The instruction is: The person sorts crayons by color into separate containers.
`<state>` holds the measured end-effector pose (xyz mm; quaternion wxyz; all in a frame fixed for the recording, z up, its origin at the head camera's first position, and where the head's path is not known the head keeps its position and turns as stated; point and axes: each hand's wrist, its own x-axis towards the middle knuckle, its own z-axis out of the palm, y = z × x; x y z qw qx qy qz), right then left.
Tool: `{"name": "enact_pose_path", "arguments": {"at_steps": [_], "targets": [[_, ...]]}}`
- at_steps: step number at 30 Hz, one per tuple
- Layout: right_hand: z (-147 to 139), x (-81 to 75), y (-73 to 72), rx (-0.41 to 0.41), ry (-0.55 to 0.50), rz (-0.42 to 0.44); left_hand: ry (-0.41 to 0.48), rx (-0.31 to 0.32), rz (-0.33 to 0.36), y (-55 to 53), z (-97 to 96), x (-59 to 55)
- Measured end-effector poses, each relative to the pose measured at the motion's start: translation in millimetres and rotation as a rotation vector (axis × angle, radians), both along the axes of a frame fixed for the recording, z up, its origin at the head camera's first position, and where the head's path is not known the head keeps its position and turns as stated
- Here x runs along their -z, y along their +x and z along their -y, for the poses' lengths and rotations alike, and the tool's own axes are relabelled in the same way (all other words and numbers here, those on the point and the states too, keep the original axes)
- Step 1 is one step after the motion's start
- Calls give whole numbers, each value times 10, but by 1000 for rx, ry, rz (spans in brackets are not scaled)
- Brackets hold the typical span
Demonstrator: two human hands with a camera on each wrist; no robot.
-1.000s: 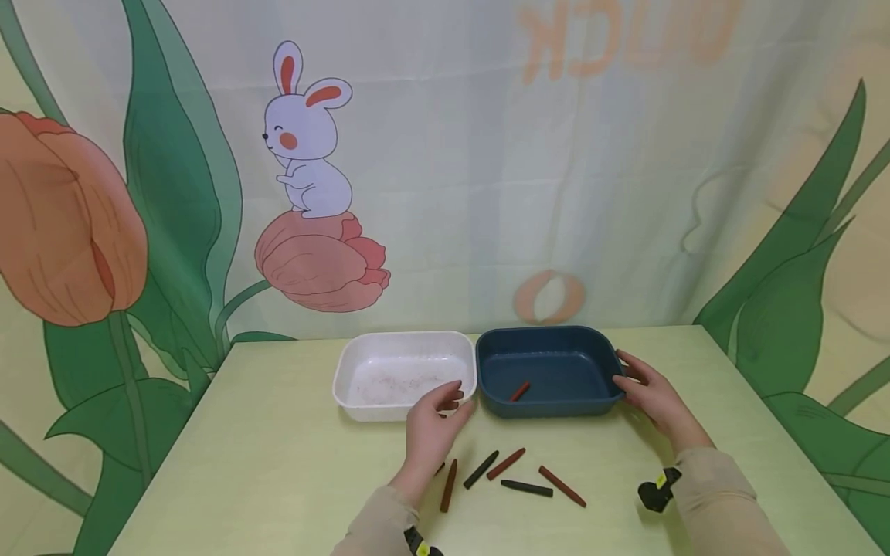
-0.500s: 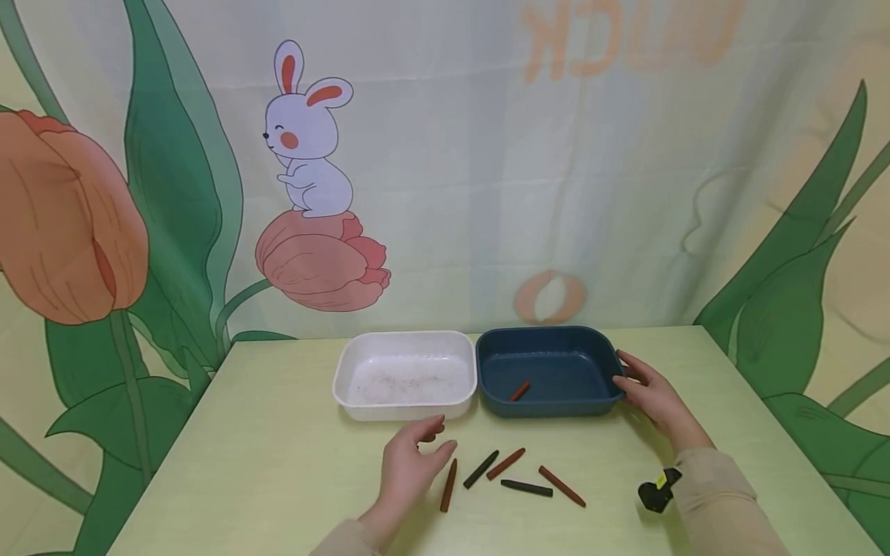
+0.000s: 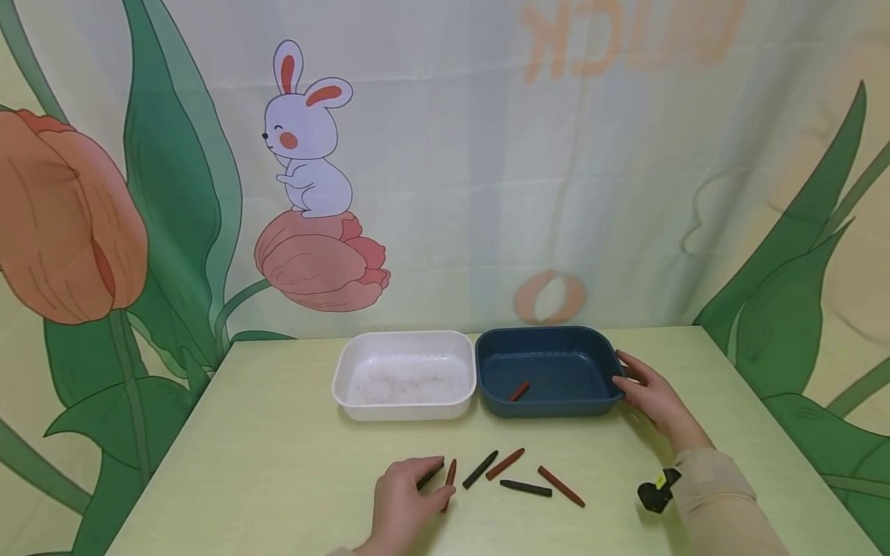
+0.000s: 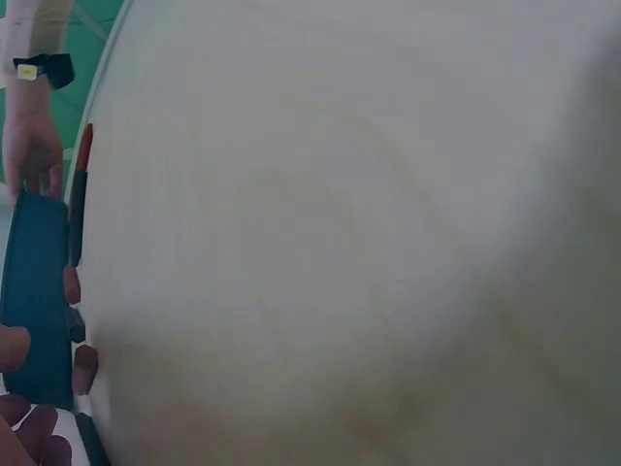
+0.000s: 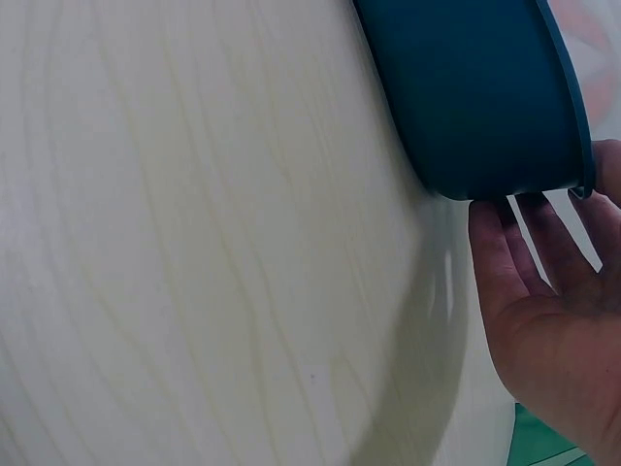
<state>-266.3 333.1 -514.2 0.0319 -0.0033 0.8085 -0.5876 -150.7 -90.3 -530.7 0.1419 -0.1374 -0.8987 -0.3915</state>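
Note:
My left hand (image 3: 405, 500) is low over the table, thumb and fingers spread around a black crayon (image 3: 430, 476). Its thumb tip overlaps a brownish-red crayon (image 3: 451, 472) in the head view; whether it touches is unclear. The left wrist view has the fingers (image 4: 39, 432) at the lower left edge, nothing visibly gripped. My right hand (image 3: 653, 398) holds the right end of a dark blue tray (image 3: 556, 408), thumb at the rim and fingers (image 5: 495, 248) against the outer wall. One brownish-red crayon (image 3: 520, 391) lies inside that tray.
A white tray (image 3: 406, 413) adjoins the blue tray on the left. In front lie another black crayon (image 3: 480, 469), a brownish-red crayon (image 3: 505, 463), a second loose black crayon (image 3: 526, 488) and a long brownish-red crayon (image 3: 562, 486). A printed curtain (image 3: 445, 193) hangs behind the table.
My left hand has drawn back from the front of the white tray and come down beside the leftmost crayons. The right hand and both trays have stayed in place.

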Motion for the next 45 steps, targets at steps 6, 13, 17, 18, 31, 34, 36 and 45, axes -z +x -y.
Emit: {"name": "enact_pose_path", "arguments": {"at_steps": [6,13,17,18,31,34,36,45], "targets": [[1,6,-2,0,5,1,-86,-51,-29,68,-18,40],[4,6,2,-3,3,1,-148,-90,9,126,-37,9],[9,-1,7,-3,-1,1,-184,-84,35,142,-41,0],[11,-5,9,-3,1,1,-191,-82,38,140,-40,3],[9,-13,11,-1,-1,3,-283,-26,-52,46,-35,68],[5,-5,9,-3,-8,0,-276,-18,-66,32,-43,69],[4,1,7,-3,-10,-3,-271,-14,-70,25,-49,64],[4,-12,20,-4,-14,-1,-149,-2,17,14,-49,63]]}}
